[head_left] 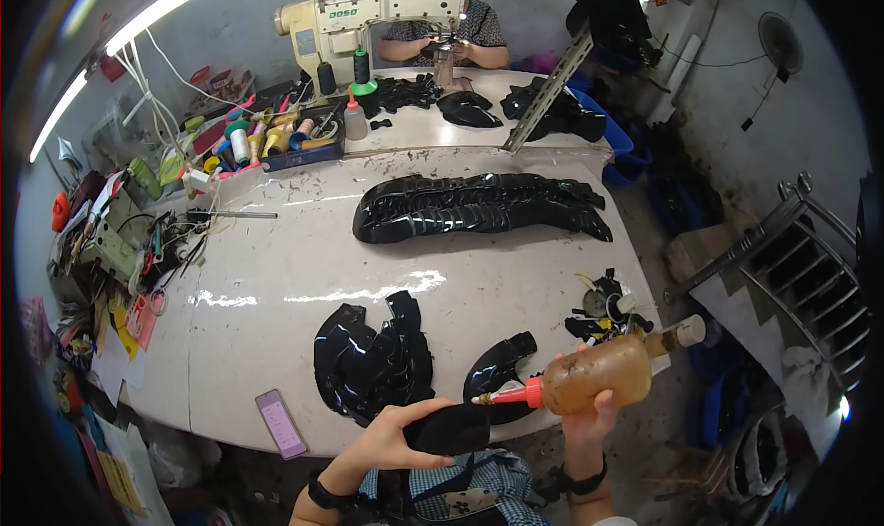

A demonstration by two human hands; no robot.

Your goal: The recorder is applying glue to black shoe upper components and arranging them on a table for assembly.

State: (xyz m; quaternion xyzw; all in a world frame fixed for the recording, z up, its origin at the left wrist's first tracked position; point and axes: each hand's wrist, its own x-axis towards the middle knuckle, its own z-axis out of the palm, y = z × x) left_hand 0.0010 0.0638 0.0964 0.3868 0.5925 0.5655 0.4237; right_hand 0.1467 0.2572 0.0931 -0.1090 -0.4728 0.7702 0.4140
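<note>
My left hand (405, 441) grips a dark, curved black piece (451, 431) near the table's front edge, thumb below and fingers above. In my right hand (589, 417) is a squeeze bottle (599, 377) of amber liquid, tipped on its side with its red nozzle (516, 394) pointing left. The nozzle's tip is at the upper right edge of the black piece; whether they touch I cannot tell. Behind the nozzle lies a glossy, curved black piece (497, 365), partly hidden by the bottle. Left of it is a pile of glossy black pieces (373, 360).
Long stacks of glossy black pieces (479, 208) lie across the mid-table (258, 259). A phone (280, 423) rests at the front left, small tools (603, 307) at the right. Farther back are a spool tray (304, 149), a sewing machine (368, 20) and a person (483, 38).
</note>
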